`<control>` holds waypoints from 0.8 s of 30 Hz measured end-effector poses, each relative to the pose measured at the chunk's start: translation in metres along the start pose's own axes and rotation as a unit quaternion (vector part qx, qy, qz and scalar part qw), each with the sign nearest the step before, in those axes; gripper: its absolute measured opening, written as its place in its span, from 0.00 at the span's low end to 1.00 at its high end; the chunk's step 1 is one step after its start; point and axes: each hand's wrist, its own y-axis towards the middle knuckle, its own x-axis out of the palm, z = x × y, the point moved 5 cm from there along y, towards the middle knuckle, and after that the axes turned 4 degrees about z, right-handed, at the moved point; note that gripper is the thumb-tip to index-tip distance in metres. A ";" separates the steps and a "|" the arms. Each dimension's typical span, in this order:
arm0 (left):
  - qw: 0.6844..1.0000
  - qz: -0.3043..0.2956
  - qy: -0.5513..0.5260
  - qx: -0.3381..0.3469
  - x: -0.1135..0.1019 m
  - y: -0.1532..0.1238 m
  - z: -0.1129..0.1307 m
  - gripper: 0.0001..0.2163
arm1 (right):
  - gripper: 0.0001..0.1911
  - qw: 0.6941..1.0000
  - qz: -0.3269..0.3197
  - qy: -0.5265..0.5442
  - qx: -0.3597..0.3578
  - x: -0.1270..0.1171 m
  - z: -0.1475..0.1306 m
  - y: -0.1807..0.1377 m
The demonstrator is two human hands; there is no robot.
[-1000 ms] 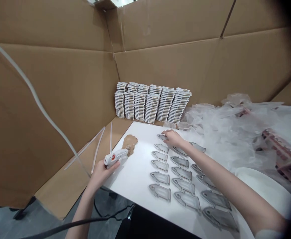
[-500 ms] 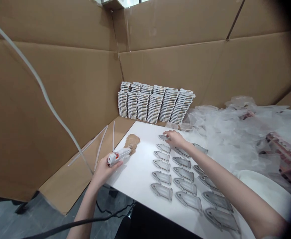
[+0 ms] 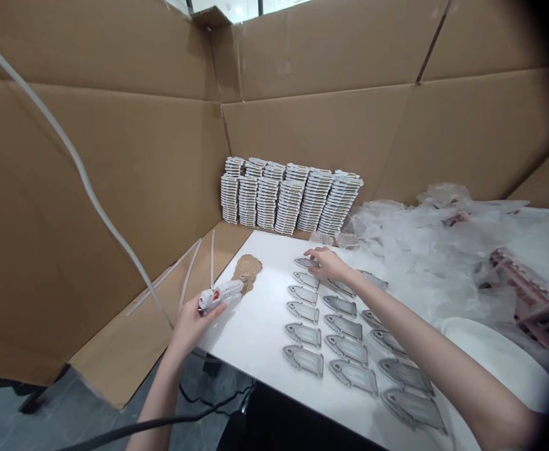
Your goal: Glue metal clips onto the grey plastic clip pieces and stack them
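Left hand (image 3: 190,322): fingers clamped on the glue gun (image 3: 219,295) at the left edge of the white board (image 3: 260,326) — nozzle by a brown blob (image 3: 247,270).
Right hand (image 3: 329,264): fingers flat, close together, on the farthest grey plate (image 3: 304,262) of the left column.
Cardboard walls (image 3: 115,188): white stacks (image 3: 288,197) in the corner.
Plastic bags (image 3: 425,244): reddish parts inside.
Open room: bare board between gun and plates.
Writing: red mark on gun — unreadable.
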 end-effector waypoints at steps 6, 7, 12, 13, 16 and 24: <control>1.000 0.005 -0.005 0.001 -0.007 -0.007 0.005 0.20 | 0.23 1.000 0.008 0.004 -0.009 0.001 0.001 -0.002; 1.000 0.010 -0.017 -0.006 -0.008 -0.008 0.006 0.20 | 0.23 1.000 0.008 0.005 -0.011 0.001 0.001 -0.002; 0.997 0.040 -0.039 -0.045 -0.016 -0.011 0.001 0.20 | 0.23 1.000 0.005 0.006 -0.016 0.004 0.001 -0.001; 0.998 0.040 -0.031 -0.047 -0.017 -0.011 -0.001 0.20 | 0.23 1.000 0.005 0.007 -0.016 0.004 0.002 -0.001; 0.998 0.038 -0.009 -0.046 -0.018 -0.010 -0.005 0.20 | 0.23 1.000 0.005 0.007 -0.014 0.004 0.002 -0.002; 0.998 0.029 0.051 -0.031 -0.013 -0.003 -0.005 0.23 | 0.22 1.000 0.014 0.012 -0.014 0.001 0.002 -0.007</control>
